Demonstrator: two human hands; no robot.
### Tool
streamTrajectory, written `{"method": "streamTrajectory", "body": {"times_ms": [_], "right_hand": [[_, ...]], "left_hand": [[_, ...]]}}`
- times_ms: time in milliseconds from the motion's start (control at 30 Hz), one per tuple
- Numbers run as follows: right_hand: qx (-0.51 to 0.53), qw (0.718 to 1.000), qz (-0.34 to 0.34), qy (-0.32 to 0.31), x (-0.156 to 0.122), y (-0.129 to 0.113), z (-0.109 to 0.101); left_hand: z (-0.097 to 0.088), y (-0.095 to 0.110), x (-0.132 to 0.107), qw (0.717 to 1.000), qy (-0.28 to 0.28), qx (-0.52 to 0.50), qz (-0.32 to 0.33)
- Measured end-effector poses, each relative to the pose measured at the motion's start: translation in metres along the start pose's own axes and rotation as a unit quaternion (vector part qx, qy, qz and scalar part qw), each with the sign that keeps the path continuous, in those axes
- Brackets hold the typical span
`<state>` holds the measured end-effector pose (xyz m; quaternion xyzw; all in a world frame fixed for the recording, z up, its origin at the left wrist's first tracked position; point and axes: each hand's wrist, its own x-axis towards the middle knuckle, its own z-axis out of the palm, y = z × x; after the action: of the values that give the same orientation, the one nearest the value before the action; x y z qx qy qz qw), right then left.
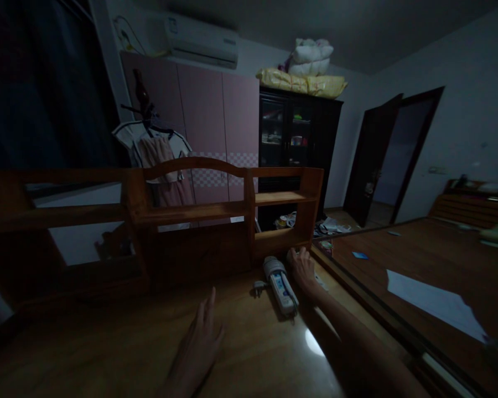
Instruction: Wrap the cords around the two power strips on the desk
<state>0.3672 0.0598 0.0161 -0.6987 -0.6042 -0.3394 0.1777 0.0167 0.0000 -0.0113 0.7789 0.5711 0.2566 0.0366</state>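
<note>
The room is dim. My left hand (200, 340) lies flat on the wooden desk top (108, 342), fingers stretched forward, holding nothing. My right hand (301, 265) reaches far forward to the foot of the wooden desk shelf (282, 199), its fingers resting on the desk beside a white power strip (280, 286). The strip lies at an angle just left of that hand, with a small plug (259, 287) on its left. The right fingers look extended, and I see nothing in them.
A second wooden surface (431, 260) at the right carries a white sheet of paper (434, 304) and small blue scraps. Behind stand a pink wardrobe (216, 127), a dark glass cabinet (290, 143) topped with bedding, hanging clothes, and an open door (382, 160).
</note>
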Motion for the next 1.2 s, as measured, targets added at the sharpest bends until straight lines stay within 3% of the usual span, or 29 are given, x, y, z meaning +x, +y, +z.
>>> {"method": "streamTrajectory", "body": {"times_ms": [267, 367, 533, 633, 933, 1200], "right_hand": [[0.011, 0.998, 0.016, -0.06, 0.011, -0.007, 0.01], [0.034, 0.996, -0.003, -0.077, 0.013, -0.008, 0.0], [0.159, 0.983, -0.039, -0.082, 0.002, -0.001, -0.028], [0.204, 0.973, -0.048, -0.091, -0.005, 0.009, -0.032], [0.246, 0.968, 0.014, -0.052, -0.014, 0.03, 0.002], [0.252, 0.963, 0.031, -0.087, -0.018, 0.044, 0.026]], "left_hand": [[-0.003, 0.006, -0.004, 0.999, -0.045, -0.023, 0.011], [-0.002, 0.005, -0.004, 0.998, -0.05, -0.03, 0.007], [0.001, 0.003, -0.008, 0.998, -0.049, -0.035, -0.003], [0.002, 0.004, -0.01, 0.998, -0.051, -0.042, 0.002], [-0.003, 0.006, -0.013, 0.997, -0.05, -0.062, 0.01], [-0.003, 0.008, -0.013, 0.997, -0.054, -0.056, 0.01]]}}
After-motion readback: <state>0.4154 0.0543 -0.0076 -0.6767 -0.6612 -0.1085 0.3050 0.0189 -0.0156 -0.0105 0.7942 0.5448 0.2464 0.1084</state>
